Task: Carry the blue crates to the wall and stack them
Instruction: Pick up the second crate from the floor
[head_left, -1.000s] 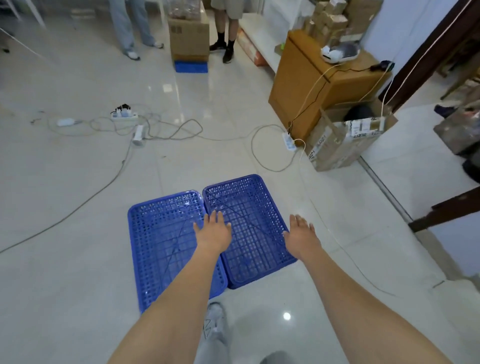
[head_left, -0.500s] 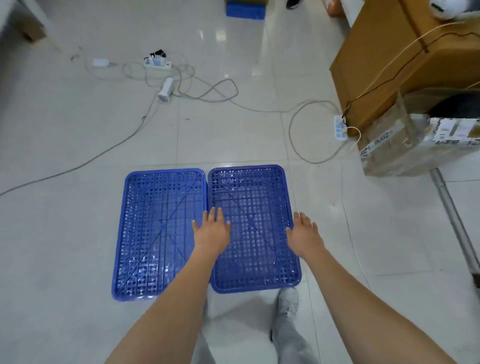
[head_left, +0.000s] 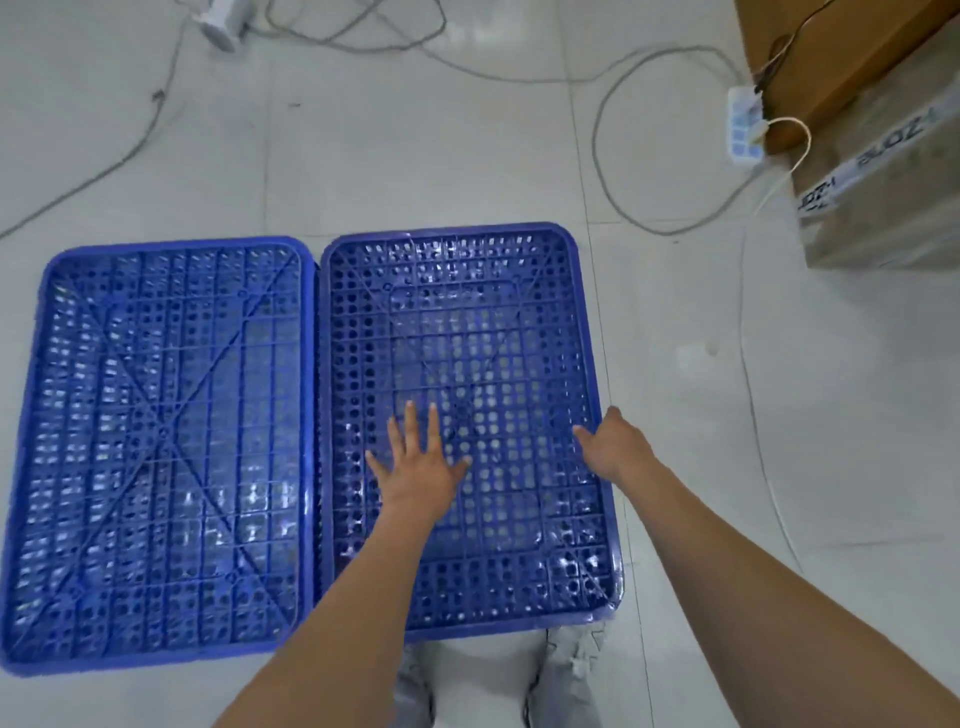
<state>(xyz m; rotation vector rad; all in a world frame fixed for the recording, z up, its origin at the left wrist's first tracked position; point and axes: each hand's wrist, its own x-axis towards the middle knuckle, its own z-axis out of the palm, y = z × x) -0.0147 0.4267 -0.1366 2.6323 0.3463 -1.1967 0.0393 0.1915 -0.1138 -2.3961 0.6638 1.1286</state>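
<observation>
Two shallow blue perforated crates lie side by side on the pale tiled floor, long sides touching. The left crate (head_left: 156, 447) is untouched. Over the right crate (head_left: 467, 322) my left hand (head_left: 418, 465) is spread flat, fingers apart, above the mesh bottom, holding nothing. My right hand (head_left: 613, 447) is at the right crate's right rim, fingers curled down over the edge; whether it grips the rim I cannot tell.
Grey cables (head_left: 613, 156) loop across the floor beyond the crates. A white power strip (head_left: 745, 124) lies by a brown cabinet (head_left: 831, 57) and a taped cardboard box (head_left: 883, 197) at the upper right. My shoes (head_left: 566, 670) stand just behind the right crate.
The view has dropped closer over the crates. My left hand shifted from the seam between the crates to over the right crate; my right hand reached its right rim.
</observation>
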